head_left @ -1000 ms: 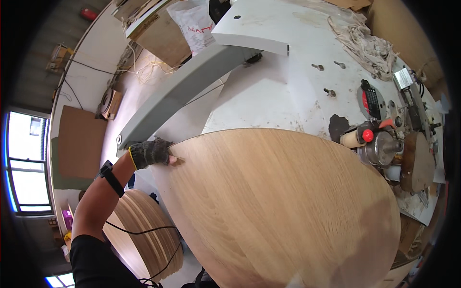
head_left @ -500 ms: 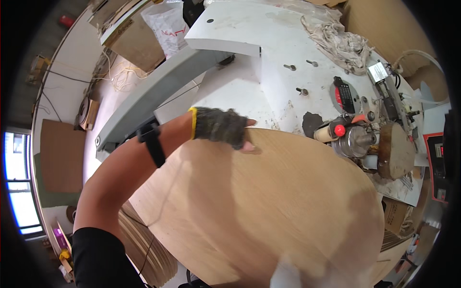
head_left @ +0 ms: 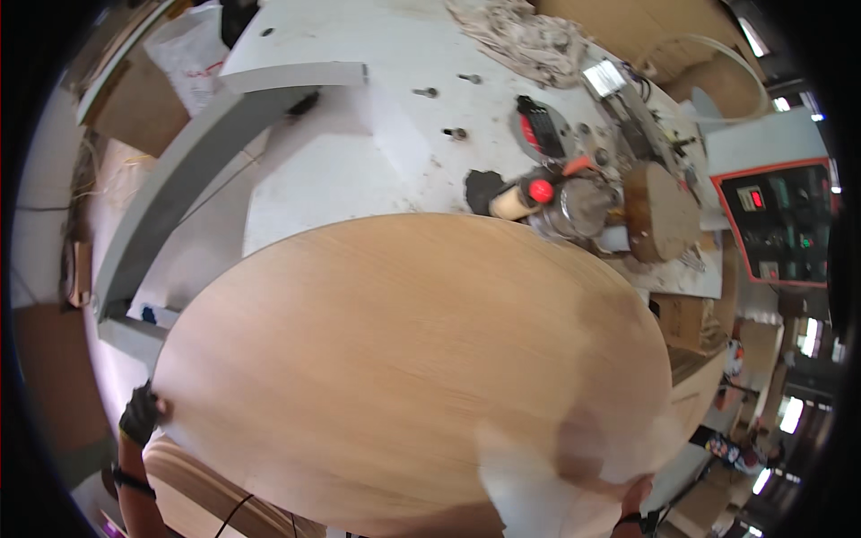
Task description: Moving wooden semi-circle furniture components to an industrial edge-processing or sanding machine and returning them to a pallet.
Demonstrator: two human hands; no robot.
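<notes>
A large oval wooden board (head_left: 395,332) with a smooth light-brown face fills the middle of the view. At its left end, my left hand (head_left: 143,412), in a dark fingerless glove, is closed on the rim, thumb on top. My right hand (head_left: 637,495) grips the lower right edge; its fingers are partly hidden at the board. The far rim lies at a white machine table (head_left: 314,184). Beyond that rim, toward the right, stands a machine head with a metal cylinder (head_left: 578,208) and a red knob (head_left: 541,190). A blurred whitish patch covers the board's lower right.
A grey curved arm (head_left: 170,170) arches over the table's left side. Several bolts, a crumpled cloth (head_left: 529,40) and a round wooden block (head_left: 662,211) are on the table. A red-framed control panel (head_left: 780,224) is at the right. Stacked curved boards (head_left: 211,484) lie below left.
My left hand has moved from the far rim to the board's left end. My right hand has come into view at the lower right edge. The view has shifted to the right.
</notes>
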